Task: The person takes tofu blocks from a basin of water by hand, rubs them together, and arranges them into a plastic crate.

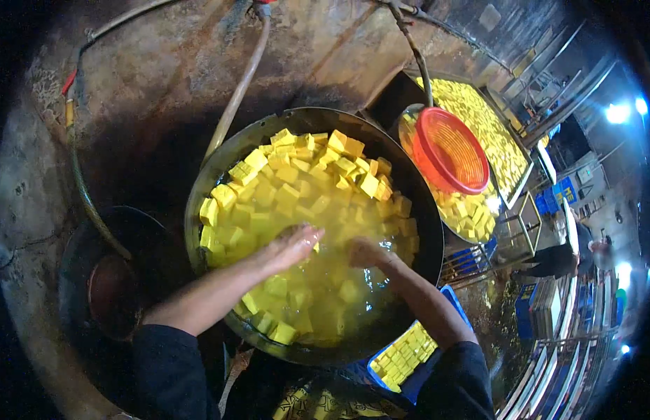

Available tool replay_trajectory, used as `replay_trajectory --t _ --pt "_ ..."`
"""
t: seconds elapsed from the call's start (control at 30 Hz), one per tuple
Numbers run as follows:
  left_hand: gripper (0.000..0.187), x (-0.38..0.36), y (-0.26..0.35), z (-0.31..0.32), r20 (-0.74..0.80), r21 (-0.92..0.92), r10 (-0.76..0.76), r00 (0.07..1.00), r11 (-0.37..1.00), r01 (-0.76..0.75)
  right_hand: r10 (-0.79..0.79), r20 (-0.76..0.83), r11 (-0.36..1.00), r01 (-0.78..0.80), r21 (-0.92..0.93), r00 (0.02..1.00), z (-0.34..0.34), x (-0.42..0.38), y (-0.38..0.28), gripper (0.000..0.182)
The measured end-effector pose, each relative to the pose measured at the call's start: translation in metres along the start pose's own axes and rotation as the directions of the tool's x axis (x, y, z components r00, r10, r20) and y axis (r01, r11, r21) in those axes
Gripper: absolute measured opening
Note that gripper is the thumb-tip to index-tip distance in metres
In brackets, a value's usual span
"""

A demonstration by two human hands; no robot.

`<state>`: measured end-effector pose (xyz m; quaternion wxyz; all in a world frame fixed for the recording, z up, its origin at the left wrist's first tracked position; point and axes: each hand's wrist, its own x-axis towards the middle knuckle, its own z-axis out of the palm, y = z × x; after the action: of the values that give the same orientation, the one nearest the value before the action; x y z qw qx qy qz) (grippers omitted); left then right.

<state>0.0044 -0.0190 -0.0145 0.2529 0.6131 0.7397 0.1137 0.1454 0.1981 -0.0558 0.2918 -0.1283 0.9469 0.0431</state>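
A large round dark vat (431, 210) in front of me holds cloudy yellow liquid and many yellow blocks (286, 196) that look like tofu. Blocks pile above the liquid along the far rim; others lie sunken, blurred by it. Over the middle of the vat is my left hand (297, 245), wet, its fingers stretched toward the right, right at the liquid's surface. My right hand (367, 252) dips into the liquid a short way to the right, back upward, its fingers hidden and smeared. Between the two hands the surface is rippled and cloudy.
Right of the vat, a red plastic basket (451, 150) leans over another container of yellow blocks (468, 213). Beyond lies a wide tray of blocks (479, 126). A blue crate (375, 367) of blocks stands near my right elbow. Hoses (241, 91) hang at the wall; a person (559, 259) stands far right.
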Motion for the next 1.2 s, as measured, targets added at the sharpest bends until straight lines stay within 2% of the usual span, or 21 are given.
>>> replay_trajectory --t 0.07,0.1,0.13,0.2,0.23,0.33,0.4,0.43,0.5,0.53,0.6,0.67,0.73,0.8,0.83,0.9,0.93,1.0,1.07,1.13,1.2 --pt "0.036 0.015 -0.030 -0.003 -0.049 0.130 0.020 0.999 0.991 -0.014 -0.002 -0.117 0.885 0.057 0.463 0.993 -0.014 -0.009 0.011 0.048" --pt "0.032 0.026 -0.045 -0.006 -0.072 0.199 0.035 0.997 0.980 -0.020 -0.003 0.013 0.816 -0.006 0.577 1.000 -0.004 -0.002 0.013 0.044" --pt "0.028 0.035 -0.057 -0.013 -0.096 0.269 0.050 0.994 0.963 -0.022 -0.048 0.034 0.887 0.027 0.461 0.998 -0.051 -0.024 -0.008 0.037" --pt "0.024 0.041 -0.061 -0.036 -0.115 0.337 0.056 0.992 0.941 -0.014 -0.077 0.087 0.986 0.063 0.154 0.993 -0.006 0.007 0.004 0.028" --pt "0.018 0.033 -0.041 -0.064 -0.050 0.441 0.022 0.998 0.897 0.002 -0.083 0.086 0.985 0.069 0.156 0.993 -0.008 0.012 0.012 0.028" --pt "0.017 0.054 -0.066 -0.051 0.042 0.502 -0.006 0.999 0.865 -0.016 -0.007 -0.376 0.852 0.203 0.483 0.927 -0.046 0.009 0.033 0.021" --pt "0.019 0.068 -0.081 -0.043 0.073 0.475 0.010 0.997 0.879 -0.044 0.199 -0.262 0.885 -0.059 0.461 0.944 -0.114 -0.001 0.026 0.026" --pt "0.021 0.072 -0.082 -0.045 0.112 0.478 -0.062 0.992 0.878 0.001 0.196 -0.259 0.882 -0.055 0.467 0.946 -0.116 0.013 0.023 0.026" --pt "0.024 0.073 -0.088 -0.040 0.156 0.483 -0.140 0.978 0.874 0.048 0.229 -0.365 0.973 -0.203 0.110 0.902 -0.114 0.040 0.013 0.030" --pt "0.026 0.069 -0.094 -0.037 0.093 0.373 -0.149 0.984 0.922 0.104 0.222 -0.368 0.975 -0.194 0.112 0.903 -0.104 0.048 0.011 0.030" --pt "0.030 0.059 -0.102 -0.037 0.030 0.261 -0.175 0.984 0.952 0.161 0.090 -0.523 0.927 -0.263 -0.268 0.848 -0.077 0.066 0.004 0.032" --pt "0.037 0.045 -0.094 -0.056 -0.016 -0.129 -0.162 0.987 0.979 0.159 0.081 -0.546 0.945 -0.238 -0.224 0.834 -0.063 0.079 0.016 0.030" --pt "0.036 0.038 -0.091 -0.061 -0.110 -0.336 -0.183 0.977 0.932 0.137 0.261 -0.281 0.965 -0.260 0.044 0.924 -0.066 0.092 0.036 0.018" --pt "0.036 0.033 -0.083 -0.059 -0.204 -0.524 -0.211 0.956 0.848 0.075 0.177 -0.447 0.945 -0.024 0.327 0.877 -0.042 0.090 0.065 0.036" --pt "0.035 0.031 -0.079 -0.050 -0.228 -0.776 -0.300 0.926 0.631 0.013 0.272 -0.298 0.505 0.128 0.854 0.915 -0.061 0.066 0.063 0.036" --pt "0.027 0.036 -0.069 -0.025 -0.107 -0.988 -0.438 0.893 -0.050 -0.143 0.251 -0.171 -0.135 0.209 0.968 0.953 -0.077 0.042 0.053 0.033" --pt "0.027 0.044 -0.067 -0.013 -0.115 -0.988 -0.433 0.894 -0.046 -0.150 0.238 -0.106 -0.435 0.204 0.877 0.965 -0.084 0.030 0.049 0.032" --pt "0.021 0.055 -0.058 0.005 -0.225 -0.898 -0.481 0.848 -0.236 -0.372 0.295 -0.475 0.090 0.471 0.877 0.829 -0.099 0.011 0.031 0.029" --pt "0.027 0.079 -0.040 0.020 -0.244 -0.737 -0.591 0.769 -0.402 -0.543 0.296 -0.480 0.080 0.479 0.874 0.826 -0.113 0.009 0.015 0.029" --pt "0.029 0.076 -0.011 0.007 -0.138 -0.668 -0.606 0.783 -0.527 -0.526 0.444 -0.351 0.251 0.261 0.932 0.824 -0.118 0.010 0.003 0.031" --pt "0.025 0.094 -0.011 0.015 -0.103 -0.681 -0.700 0.707 -0.468 -0.563 0.456 -0.415 0.365 0.259 0.894 0.787 -0.114 0.019 0.005 0.037"
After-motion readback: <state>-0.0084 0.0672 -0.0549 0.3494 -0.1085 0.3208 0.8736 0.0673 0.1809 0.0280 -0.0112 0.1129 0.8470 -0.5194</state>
